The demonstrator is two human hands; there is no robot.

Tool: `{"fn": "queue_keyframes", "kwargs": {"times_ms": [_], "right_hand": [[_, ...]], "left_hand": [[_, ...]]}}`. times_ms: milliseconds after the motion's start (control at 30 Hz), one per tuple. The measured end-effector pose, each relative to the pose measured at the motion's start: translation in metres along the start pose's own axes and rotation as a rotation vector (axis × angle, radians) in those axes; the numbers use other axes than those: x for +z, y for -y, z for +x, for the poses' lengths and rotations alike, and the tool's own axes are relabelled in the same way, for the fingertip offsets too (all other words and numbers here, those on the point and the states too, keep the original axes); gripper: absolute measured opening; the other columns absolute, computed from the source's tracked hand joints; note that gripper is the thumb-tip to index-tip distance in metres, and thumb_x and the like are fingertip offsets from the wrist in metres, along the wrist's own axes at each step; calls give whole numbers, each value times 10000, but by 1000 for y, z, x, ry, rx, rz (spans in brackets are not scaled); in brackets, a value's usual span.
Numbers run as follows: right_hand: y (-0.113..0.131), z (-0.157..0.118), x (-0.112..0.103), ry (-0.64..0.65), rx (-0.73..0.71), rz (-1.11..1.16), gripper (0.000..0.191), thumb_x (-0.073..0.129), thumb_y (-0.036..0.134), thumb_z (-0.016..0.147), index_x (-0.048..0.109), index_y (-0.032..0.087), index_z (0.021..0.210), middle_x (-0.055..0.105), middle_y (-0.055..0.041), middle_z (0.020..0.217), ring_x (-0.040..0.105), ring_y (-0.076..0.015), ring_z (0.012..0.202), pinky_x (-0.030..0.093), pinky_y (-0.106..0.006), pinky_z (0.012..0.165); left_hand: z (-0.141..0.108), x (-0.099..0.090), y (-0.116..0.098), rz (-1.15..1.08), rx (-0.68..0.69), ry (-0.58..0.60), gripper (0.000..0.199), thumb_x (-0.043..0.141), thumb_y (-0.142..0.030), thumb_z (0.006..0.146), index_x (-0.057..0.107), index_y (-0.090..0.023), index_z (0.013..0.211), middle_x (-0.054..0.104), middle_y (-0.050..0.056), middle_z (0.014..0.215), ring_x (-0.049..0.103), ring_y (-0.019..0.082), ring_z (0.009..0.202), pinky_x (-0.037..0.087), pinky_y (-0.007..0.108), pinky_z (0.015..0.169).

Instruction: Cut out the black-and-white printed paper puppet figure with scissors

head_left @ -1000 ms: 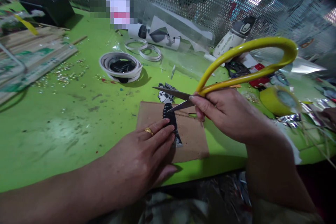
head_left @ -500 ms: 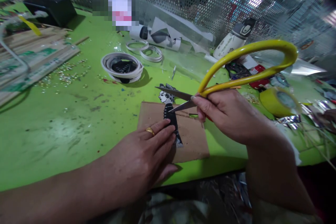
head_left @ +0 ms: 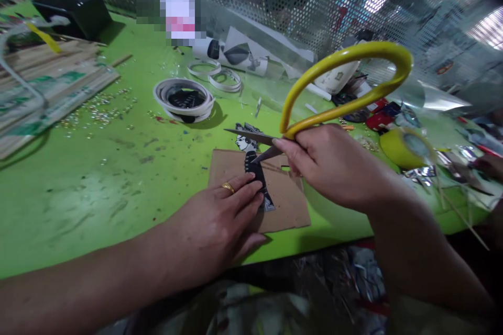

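Observation:
A black-and-white cut-out figure lies on a piece of brown cardboard, its head reaching past the cardboard's top edge. My left hand, with a ring on one finger, lies flat over the figure's lower part, its fingers stretched out. My right hand is closed around yellow-handled scissors. The blades stand apart over the figure; one tip is beyond its head on the left, the other over its upper body. From this view I cannot tell whether the blades touch it.
White rings with black pieces inside stand on the green table. Wooden strips and a black box are left; yellow tape is right. Rolled prints lie behind. Another person's hand shows far right.
My right hand and the scissors have shifted slightly left, and the yellow handle appears further left and higher. My left hand remains on the figure. The view has shifted a little.

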State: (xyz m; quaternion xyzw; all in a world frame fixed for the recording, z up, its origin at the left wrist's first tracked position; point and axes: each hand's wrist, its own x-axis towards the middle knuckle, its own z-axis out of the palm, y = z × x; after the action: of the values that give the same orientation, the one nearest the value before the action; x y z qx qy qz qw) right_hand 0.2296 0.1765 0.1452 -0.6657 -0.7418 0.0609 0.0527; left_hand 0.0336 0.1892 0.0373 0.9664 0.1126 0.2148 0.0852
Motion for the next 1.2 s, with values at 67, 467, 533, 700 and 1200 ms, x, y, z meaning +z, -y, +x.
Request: {"fn": "queue_keyframes", "kwargs": {"times_ms": [67,467,533,700,1200], "right_hand": [[6,0,-2,-1,-36,-80,373,431,308,962,588,178,650,679,-69,689,601,-198,637,327,-319,587],[10,3,-3,-1,-38,-188,388,391,359,978,641,157,759,694,-91,786,610,-211,706,336,-315,595],[10,1,-3,-7,-25,-169,383,399,352,974,644,156,756,684,-82,755,598,-202,678,333,-311,585],[9,0,-3,-25,-26,-117,377,405,336,971,638,155,737,666,-78,721,571,-189,637,325,-311,576],[11,-1,-2,-11,-26,-106,372,404,335,971,636,153,746,688,-91,753,594,-200,681,336,-310,595]], "left_hand": [[0,0,0,4,9,-12,411,528,-393,929,677,-64,1125,672,175,1206,559,358,1215,477,488,1047],[4,0,1,58,31,-61,385,522,-378,927,701,-66,1067,696,176,1134,578,380,1175,503,516,992],[4,0,1,69,35,-56,389,518,-373,929,698,-59,1070,697,177,1127,581,382,1168,502,517,988],[3,-1,0,70,19,-40,389,525,-385,925,696,-70,1076,689,170,1147,569,380,1183,489,520,1000],[3,-2,0,78,26,-27,388,525,-371,925,689,-60,1086,686,181,1147,567,389,1182,501,520,983]]}}
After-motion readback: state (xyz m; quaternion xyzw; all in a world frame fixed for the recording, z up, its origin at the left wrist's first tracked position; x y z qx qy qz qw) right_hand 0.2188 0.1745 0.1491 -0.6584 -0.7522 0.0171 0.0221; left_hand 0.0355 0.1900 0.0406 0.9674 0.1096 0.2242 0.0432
